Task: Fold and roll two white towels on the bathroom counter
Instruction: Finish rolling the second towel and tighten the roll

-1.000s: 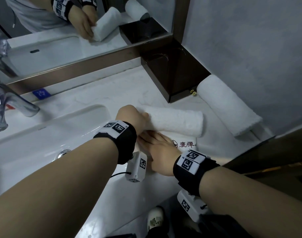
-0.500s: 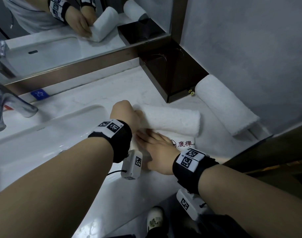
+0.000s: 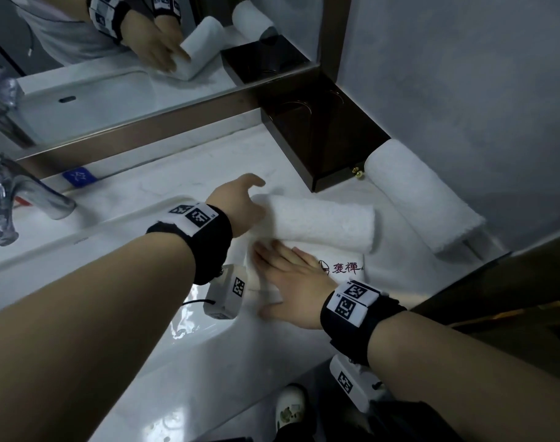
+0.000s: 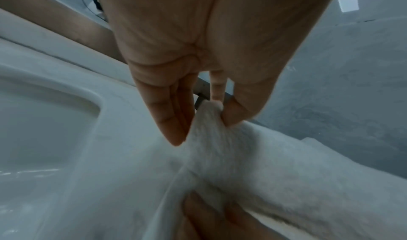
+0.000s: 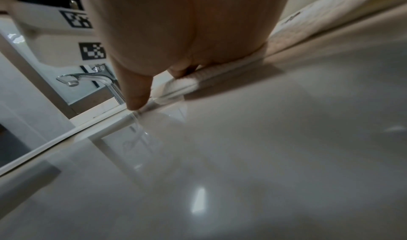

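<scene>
A white towel [image 3: 320,221], half rolled, lies on the white counter [image 3: 192,186] right of the sink. My left hand [image 3: 256,202] is at the roll's left end. In the left wrist view, the left hand [image 4: 204,120] pinches a peak of the towel [image 4: 264,170] between thumb and fingers. My right hand [image 3: 272,275] lies flat on the unrolled part, fingers straight, beside red printed characters [image 3: 345,267]. A second towel [image 3: 422,193], fully rolled, rests against the grey wall at the right.
A dark brown box [image 3: 320,138] stands in the corner behind the towels. The sink basin [image 3: 81,250] and chrome faucet [image 3: 4,199] are at the left. The mirror [image 3: 112,59] runs along the back. The counter's front edge is just below my right wrist.
My left hand has shifted slightly away at the roll's end, and its thumb now sticks out. The right hand stays flat on the towel. The roll has barely moved.
</scene>
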Demonstrator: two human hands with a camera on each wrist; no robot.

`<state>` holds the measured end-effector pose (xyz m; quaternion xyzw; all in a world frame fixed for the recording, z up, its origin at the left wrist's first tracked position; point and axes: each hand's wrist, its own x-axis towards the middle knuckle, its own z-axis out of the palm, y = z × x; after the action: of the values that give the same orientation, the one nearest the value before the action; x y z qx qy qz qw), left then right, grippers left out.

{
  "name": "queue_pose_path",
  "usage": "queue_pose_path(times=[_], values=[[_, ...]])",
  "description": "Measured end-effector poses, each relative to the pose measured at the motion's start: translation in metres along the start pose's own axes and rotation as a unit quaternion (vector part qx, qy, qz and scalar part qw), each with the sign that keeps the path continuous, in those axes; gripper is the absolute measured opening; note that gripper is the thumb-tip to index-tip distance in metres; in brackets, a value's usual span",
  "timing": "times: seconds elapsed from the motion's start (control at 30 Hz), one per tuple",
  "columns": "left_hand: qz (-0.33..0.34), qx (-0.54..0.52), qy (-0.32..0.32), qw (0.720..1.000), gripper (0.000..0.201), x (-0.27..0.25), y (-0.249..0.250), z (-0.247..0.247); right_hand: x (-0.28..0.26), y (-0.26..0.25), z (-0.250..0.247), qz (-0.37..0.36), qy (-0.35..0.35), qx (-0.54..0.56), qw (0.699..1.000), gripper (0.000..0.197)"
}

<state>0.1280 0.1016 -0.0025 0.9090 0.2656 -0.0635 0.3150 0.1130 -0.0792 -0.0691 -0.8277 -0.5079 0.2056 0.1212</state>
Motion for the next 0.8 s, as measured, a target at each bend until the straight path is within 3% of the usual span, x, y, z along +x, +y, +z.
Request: queue_pose_path(times=[0.23,0.33,0.43,0.6,0.8], values=[[-0.067,-0.069,-0.068,0.993,0.062,0.012,-0.001,-0.011,-0.001,0.002,0.000,-0.001,0.012,0.016,1.000,0.090],[-0.056,-0.029,-0.111,0.992,0.071,0.008,0.005,-0.007,-0.002,0.005,0.000,-0.011,0.018,0.019,1.000,0.089],[-0.064,-0.002,-0.112,0.992,0.059,0.004,0.003,-0.008,-0.006,0.012,-0.003,-0.026,0.034,0.019,0.999,0.085],[-0.088,-0.024,-0.139,0.986,0.050,-0.005,-0.001,-0.005,-0.012,0.018,-0.012,0.014,0.038,0.097,0.994,0.057],[-0.126,-0.074,-0.181,0.972,0.043,-0.021,-0.002,0.009,-0.012,0.001,-0.009,0.116,0.157,0.098,0.976,0.025]])
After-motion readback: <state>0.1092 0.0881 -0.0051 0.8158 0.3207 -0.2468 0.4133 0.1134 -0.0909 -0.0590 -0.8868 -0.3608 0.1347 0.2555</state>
